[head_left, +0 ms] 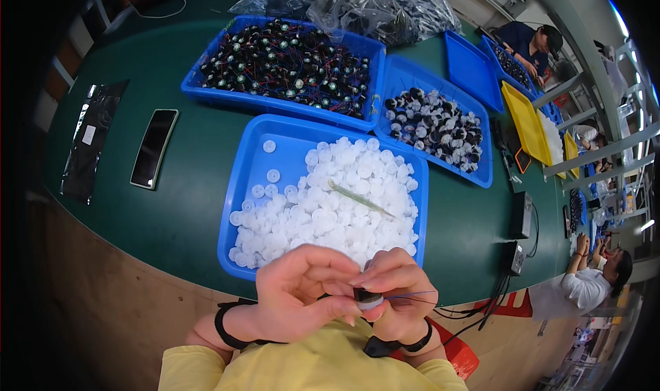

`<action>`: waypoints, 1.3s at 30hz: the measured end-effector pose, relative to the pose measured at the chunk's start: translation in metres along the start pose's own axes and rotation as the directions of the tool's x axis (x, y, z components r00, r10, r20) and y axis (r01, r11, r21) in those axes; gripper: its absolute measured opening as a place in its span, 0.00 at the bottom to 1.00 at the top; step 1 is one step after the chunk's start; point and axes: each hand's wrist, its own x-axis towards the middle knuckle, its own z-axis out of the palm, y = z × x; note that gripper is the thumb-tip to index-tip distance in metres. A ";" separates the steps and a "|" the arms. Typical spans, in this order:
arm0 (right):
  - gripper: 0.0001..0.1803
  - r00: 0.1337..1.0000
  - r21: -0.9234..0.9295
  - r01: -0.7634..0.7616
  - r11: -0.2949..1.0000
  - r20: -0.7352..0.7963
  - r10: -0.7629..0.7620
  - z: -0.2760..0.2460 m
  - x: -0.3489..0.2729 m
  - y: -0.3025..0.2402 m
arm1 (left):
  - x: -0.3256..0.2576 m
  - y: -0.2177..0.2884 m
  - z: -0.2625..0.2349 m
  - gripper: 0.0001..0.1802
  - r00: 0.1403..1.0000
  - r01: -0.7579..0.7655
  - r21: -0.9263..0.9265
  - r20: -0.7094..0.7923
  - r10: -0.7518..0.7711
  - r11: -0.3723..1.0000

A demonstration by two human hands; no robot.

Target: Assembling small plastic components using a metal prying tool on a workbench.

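A small black round part with a white plastic cap [368,299] and thin wires is held between my two hands, just in front of the near tray edge. My right hand [402,296] pinches it from the right, with the wires trailing past its fingers. From the other side, the thumb and fingertips of my left hand [297,293] close on it; fingers partly cover the part. Right beyond my hands, a blue tray [256,131] carries a heap of translucent white plastic caps [323,209]. A pale green thin strip [361,200] lies on that heap.
Farther back, a blue bin [275,104] holds many black wired parts; a blue tray [481,174] beside it has capped ones. A phone [155,149] and a black plastic bag [93,143] lie left. Black boxes [520,215] with cables stand right. Co-workers [533,47] sit beyond.
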 end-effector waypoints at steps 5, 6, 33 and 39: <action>0.15 1.000 0.045 0.010 0.999 0.000 -0.010 0.002 -0.003 -0.002 | 0.001 -0.004 0.013 0.15 0.979 -0.200 0.014 -0.046 0.201 0.980; 0.15 1.000 0.013 0.018 1.000 0.023 -0.019 0.001 -0.003 -0.002 | 0.001 -0.005 0.013 0.15 0.978 -0.203 -0.010 -0.060 0.202 0.979; 0.17 0.903 -0.075 0.233 0.970 -0.352 -0.244 0.006 0.006 -0.005 | 0.010 -0.006 0.018 0.24 0.723 -0.674 0.629 0.453 0.521 0.388; 0.16 0.913 -0.122 0.262 0.957 -0.291 -0.287 0.003 0.004 -0.004 | 0.014 -0.009 0.019 0.11 0.660 -0.726 0.586 0.444 0.606 0.361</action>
